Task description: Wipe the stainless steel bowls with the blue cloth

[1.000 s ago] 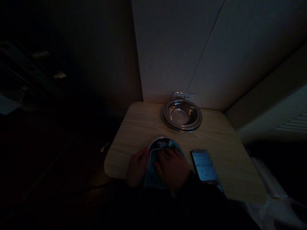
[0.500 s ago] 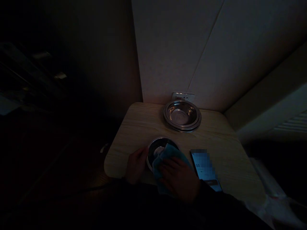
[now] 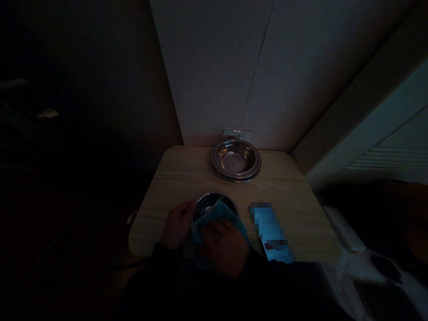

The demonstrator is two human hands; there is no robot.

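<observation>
A small shiny metal bowl stands on the near part of the wooden-topped table. My left hand grips its left rim, the fingers closed on the edge. A blue cloth lies over the bowl's near right side and partly inside it. Pressing that cloth into the bowl is my right hand, its fingers bent on the fabric. The cloth and right hand hide much of the bowl's inside. Farther back sits a stack of wider metal bowls.
A phone with a lit screen lies right of the bowl. Behind the stack, a socket plate is set in the pale wall. A whitish plastic-like bundle is beyond the table's right corner. The scene is very dim.
My right hand and the cloth have shifted left across the bowl, covering more of its left part. My left hand keeps its hold. The camera view has turned rightward.
</observation>
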